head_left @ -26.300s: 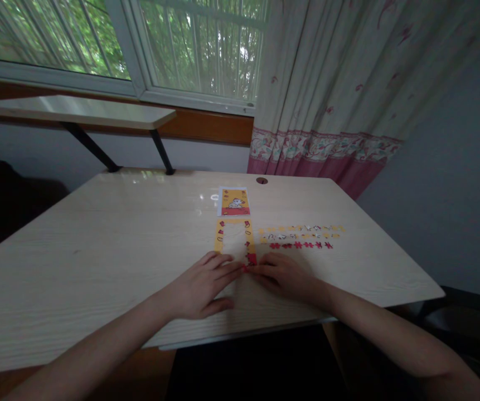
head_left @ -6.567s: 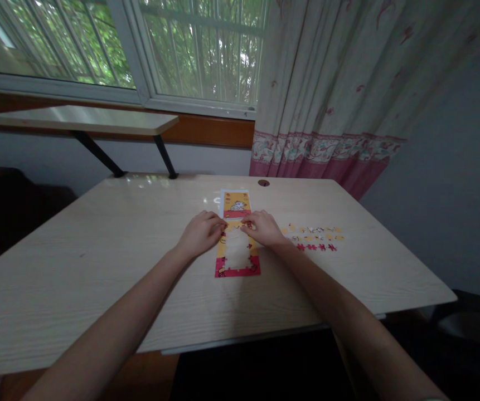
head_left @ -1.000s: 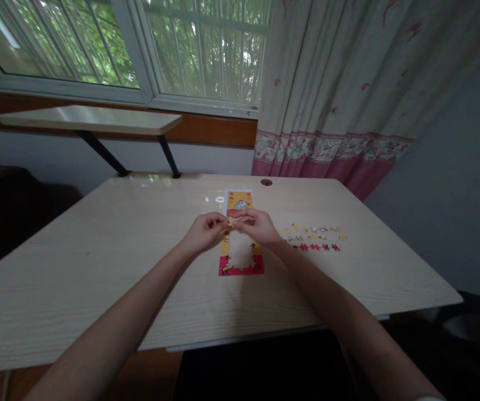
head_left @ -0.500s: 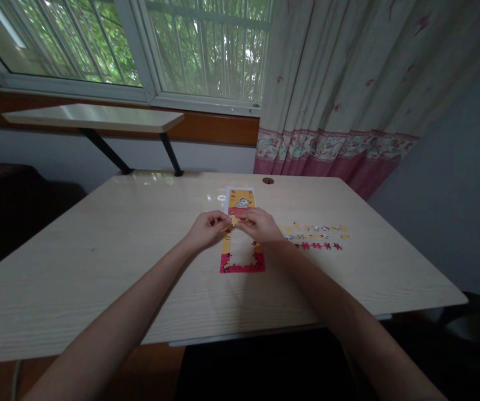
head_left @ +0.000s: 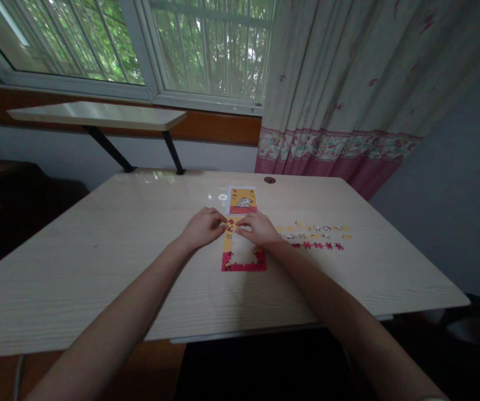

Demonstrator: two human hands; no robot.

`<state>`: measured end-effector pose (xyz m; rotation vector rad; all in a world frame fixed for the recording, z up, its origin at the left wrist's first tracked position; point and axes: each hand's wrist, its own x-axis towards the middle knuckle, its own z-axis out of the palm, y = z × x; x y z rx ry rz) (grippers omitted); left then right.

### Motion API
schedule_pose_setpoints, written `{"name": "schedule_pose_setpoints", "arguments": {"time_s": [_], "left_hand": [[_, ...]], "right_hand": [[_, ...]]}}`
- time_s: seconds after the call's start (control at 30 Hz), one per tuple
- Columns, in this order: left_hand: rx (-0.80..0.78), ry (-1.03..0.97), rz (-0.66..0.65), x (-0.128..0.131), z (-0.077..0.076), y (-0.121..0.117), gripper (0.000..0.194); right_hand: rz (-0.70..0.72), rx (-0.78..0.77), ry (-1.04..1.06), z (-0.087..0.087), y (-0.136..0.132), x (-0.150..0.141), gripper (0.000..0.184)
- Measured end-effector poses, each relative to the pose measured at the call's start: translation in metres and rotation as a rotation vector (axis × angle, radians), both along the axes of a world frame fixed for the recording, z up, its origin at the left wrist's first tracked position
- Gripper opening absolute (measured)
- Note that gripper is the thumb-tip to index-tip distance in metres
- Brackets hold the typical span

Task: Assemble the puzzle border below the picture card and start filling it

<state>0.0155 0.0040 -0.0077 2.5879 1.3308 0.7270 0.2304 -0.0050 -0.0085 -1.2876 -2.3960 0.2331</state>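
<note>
A partly assembled jigsaw puzzle (head_left: 243, 267) lies flat on the table, its yellow and red border around a bare middle. At its upper left corner is my left hand (head_left: 204, 228), thumb and fingers closed on the puzzle's edge. My right hand (head_left: 258, 228) comes in from the other side, pinching a small yellow puzzle piece (head_left: 233, 227) at the inner side of the upper border. The fingers cover part of this piece, and my right hand hides the border's upper right. Just beyond lies a picture card (head_left: 243, 195) with a white animal on yellow and red.
Loose puzzle pieces (head_left: 317, 245) lie in rows to the right, yellow and white ones behind red ones. A raised shelf (head_left: 97, 116) stands at the table's back left. A round cable hole (head_left: 269, 180) is near the back edge, below the window and curtain (head_left: 331, 145).
The yellow piece, held up between both hands before, is now down at the puzzle's upper border. My hands have drawn slightly apart from the card, uncovering its lower red part.
</note>
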Motion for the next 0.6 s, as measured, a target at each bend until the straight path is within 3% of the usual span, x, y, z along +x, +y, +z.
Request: {"name": "schedule_pose_setpoints", "arguments": {"time_s": [0.3,0.4,0.6], "left_hand": [[-0.006,-0.011,0.015,0.002,0.004,-0.003,0.023],[-0.075,-0.162,0.013,0.006,0.009,-0.006,0.020],[-0.413,-0.566,-0.008,0.018,0.014,-0.012,0.025]], "right_hand": [[0.025,0.010,0.034,-0.002,0.001,0.000,0.022],[0.015,0.060,0.090,-0.003,0.001,0.000,0.024],[-0.013,0.159,0.197,0.001,-0.002,0.001,0.024]]}}
